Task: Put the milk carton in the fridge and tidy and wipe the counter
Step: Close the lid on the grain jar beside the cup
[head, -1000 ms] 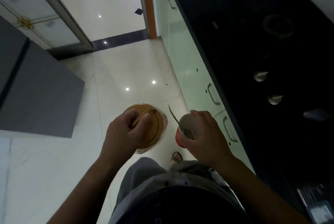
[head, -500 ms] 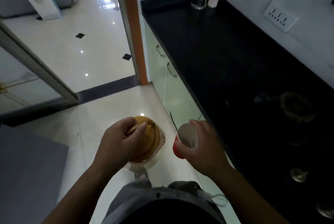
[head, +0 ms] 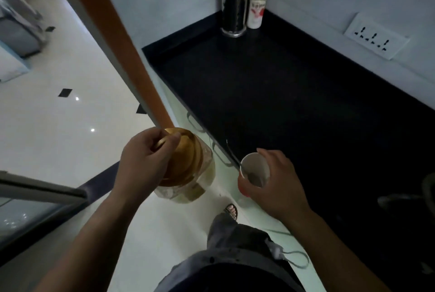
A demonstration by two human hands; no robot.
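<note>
My left hand (head: 143, 162) grips a clear jar with a gold lid (head: 188, 169) by its lid handle, held over the floor beside the counter. A red paper cup (head: 254, 174) with a white inside is held in my right hand (head: 277, 181) at the counter's front edge; a metal spoon (head: 233, 155) stands in it. The black counter (head: 294, 103) stretches ahead and to the right. No milk carton is in view.
At the counter's far corner stand a dark utensil holder (head: 234, 9) with sticks and a white bottle with a red cap (head: 257, 2). A wall socket strip (head: 375, 39) sits on the right wall. An orange door frame (head: 122, 51) borders the counter's left end. Pale green cabinets run below.
My view has swung up along the counter toward its far corner. Both hands keep their hold on the jar and the cup and have moved closer to the counter's edge.
</note>
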